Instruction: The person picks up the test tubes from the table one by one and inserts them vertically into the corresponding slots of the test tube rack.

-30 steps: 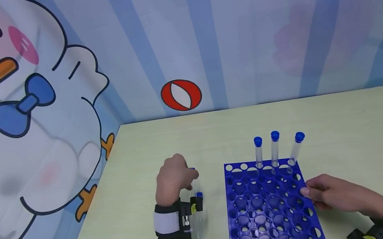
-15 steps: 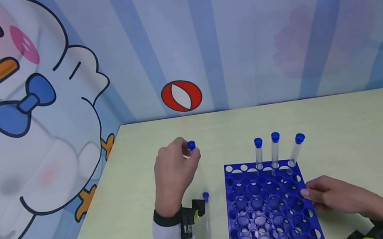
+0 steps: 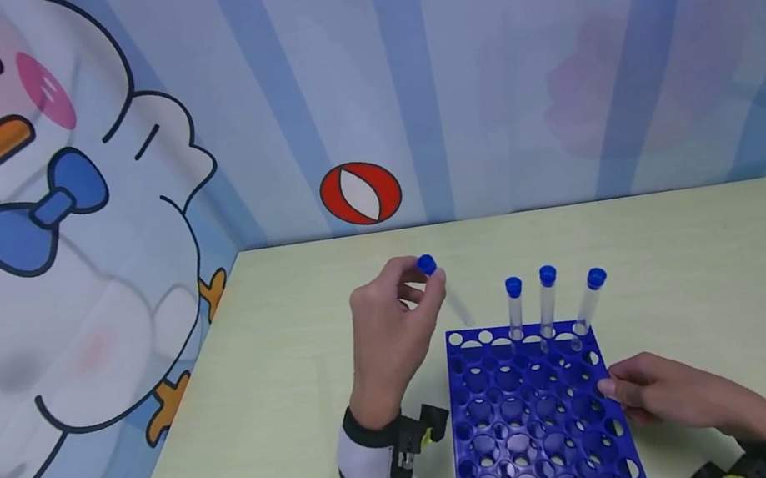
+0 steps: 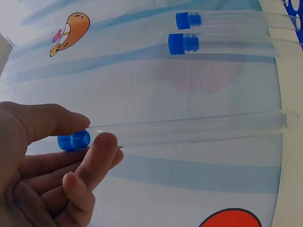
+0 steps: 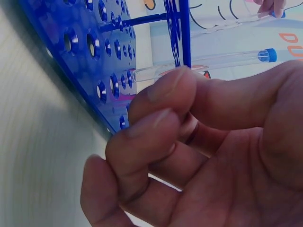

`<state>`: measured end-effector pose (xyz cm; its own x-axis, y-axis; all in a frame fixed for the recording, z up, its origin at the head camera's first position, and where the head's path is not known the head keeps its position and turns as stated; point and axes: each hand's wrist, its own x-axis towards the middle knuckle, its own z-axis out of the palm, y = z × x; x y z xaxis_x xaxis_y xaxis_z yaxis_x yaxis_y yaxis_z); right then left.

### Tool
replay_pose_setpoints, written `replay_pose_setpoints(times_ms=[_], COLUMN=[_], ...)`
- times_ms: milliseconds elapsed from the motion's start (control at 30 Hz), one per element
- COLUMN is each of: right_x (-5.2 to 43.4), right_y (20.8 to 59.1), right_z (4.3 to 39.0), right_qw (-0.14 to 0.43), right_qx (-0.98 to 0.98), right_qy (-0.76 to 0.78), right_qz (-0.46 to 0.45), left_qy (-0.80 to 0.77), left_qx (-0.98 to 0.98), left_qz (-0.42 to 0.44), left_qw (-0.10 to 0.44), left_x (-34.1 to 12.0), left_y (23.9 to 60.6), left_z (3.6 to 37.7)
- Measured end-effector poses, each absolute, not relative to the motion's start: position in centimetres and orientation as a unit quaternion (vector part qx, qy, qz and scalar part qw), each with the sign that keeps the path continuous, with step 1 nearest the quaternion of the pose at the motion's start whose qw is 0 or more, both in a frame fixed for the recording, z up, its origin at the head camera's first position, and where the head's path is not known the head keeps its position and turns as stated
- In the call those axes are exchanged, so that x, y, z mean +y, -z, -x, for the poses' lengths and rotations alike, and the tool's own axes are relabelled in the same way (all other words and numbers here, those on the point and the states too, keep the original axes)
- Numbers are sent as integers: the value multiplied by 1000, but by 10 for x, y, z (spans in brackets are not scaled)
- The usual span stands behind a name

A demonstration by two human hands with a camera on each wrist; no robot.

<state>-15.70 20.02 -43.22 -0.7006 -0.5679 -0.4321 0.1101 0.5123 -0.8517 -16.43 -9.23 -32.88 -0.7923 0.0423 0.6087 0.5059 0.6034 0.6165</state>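
My left hand (image 3: 398, 329) pinches a clear test tube (image 4: 189, 131) by its blue cap (image 3: 426, 265), thumb on one side and fingers on the other. The tube is held above the table, beyond the far left corner of a blue test tube rack (image 3: 456, 438). Three capped tubes, a left one (image 3: 514, 312), a middle one (image 3: 547, 303) and a right one (image 3: 589, 304), stand in the rack's far row; the right one leans. At the rack's right edge, my right hand (image 3: 690, 395) grips the rim between thumb and curled fingers.
The pale table (image 3: 722, 267) runs back to a printed cloth backdrop (image 3: 491, 68). Many round holes fill the rack. Small cameras, such as the left wrist camera (image 3: 416, 436), are strapped to both wrists.
The left hand has lifted the tube off the table and carried it right and away, towards the rack. Another tube lying there is now hidden by the left arm. The right hand stays put.
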Motion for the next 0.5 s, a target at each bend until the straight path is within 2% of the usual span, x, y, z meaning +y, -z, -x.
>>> replay_pose_setpoints(times_ms=[500], right_x=[199], right_y=[431], right_z=[156], right_qw=[353], right_qx=[800], right_qy=[465], right_qz=[140], left_qy=[393], left_qx=[-863], left_qz=[185], left_qw=[257], left_x=[-81], left_y=[334], left_z=[167])
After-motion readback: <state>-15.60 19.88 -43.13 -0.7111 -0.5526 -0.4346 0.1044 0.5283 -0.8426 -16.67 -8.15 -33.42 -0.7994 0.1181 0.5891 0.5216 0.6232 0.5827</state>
